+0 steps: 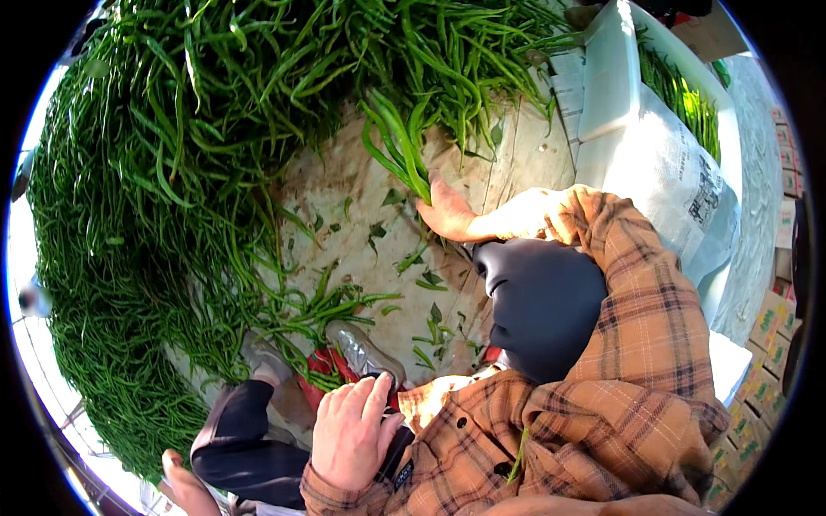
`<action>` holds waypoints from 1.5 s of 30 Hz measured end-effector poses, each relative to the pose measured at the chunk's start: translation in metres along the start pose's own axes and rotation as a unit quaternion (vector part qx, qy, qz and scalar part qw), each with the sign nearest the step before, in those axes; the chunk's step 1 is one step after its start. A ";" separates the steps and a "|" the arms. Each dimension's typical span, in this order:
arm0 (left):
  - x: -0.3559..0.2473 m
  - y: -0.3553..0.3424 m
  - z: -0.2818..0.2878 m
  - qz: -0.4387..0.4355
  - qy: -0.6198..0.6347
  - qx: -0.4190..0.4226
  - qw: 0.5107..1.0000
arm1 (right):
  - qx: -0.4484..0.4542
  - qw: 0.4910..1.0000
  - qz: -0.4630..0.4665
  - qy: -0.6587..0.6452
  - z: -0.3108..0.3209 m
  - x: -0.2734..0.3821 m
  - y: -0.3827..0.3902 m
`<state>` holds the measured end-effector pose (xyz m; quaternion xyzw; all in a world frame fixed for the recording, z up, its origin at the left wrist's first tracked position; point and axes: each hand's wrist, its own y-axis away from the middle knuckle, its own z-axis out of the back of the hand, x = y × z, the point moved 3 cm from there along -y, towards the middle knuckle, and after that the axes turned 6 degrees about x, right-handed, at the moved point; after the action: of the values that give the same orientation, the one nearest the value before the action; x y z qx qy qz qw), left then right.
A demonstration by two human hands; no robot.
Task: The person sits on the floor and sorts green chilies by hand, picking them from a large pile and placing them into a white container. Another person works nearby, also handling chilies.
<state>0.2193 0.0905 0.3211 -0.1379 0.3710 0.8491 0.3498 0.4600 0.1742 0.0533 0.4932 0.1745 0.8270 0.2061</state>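
My right hand (pixel 443 206) is closed around a small bunch of long green chili peppers (pixel 391 138), held over the dirty pale sheet on the floor (pixel 465 176). My left hand (pixel 357 430) lies low beside dark cloth and my brown plaid shirt, fingers loosely extended and slightly bent, with nothing visibly held; what lies under its fingertips is hidden. Just beyond it are a red object (pixel 314 394), partly covered by loose peppers, and a grey shoe (pixel 361 348). A large heap of green chili peppers (pixel 172 129) fills the left and top of the view.
At the right, a white crate (pixel 607 95) holds lined-up peppers and printed paper, with stacked cartons (pixel 766 318) beyond. Dark-trousered legs (pixel 245 434) and a bare hand or limb (pixel 185 482), possibly another person's, are at lower left. Leaves and stray peppers lie across the sheet.
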 end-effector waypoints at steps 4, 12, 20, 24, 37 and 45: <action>-0.003 0.003 0.002 0.005 -0.017 -0.006 1.000 | 0.108 0.979 0.170 0.037 -0.051 -0.032 -0.003; 0.006 0.011 0.001 0.026 0.026 0.013 0.999 | 0.295 0.936 0.126 0.148 -0.097 -0.044 -0.026; 0.097 0.005 -0.029 0.019 0.144 0.014 0.989 | 0.230 0.953 0.155 0.122 -0.088 -0.051 -0.061; 0.177 -0.051 -0.089 0.187 0.474 0.062 0.858 | 0.263 0.934 0.188 0.153 -0.095 -0.054 -0.084; 0.236 -0.245 -0.240 0.334 0.836 -0.123 0.418 | 0.493 0.867 -0.039 -0.066 -0.140 -0.047 -0.087; 0.227 -0.258 -0.237 0.048 0.929 -0.137 0.341 | 0.450 0.817 -0.188 -0.308 -0.124 -0.052 -0.064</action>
<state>0.2300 0.1537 -0.0912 -0.8657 0.3413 0.2293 -0.2854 0.3833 0.1915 -0.0729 0.7177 0.5440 0.4059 0.1558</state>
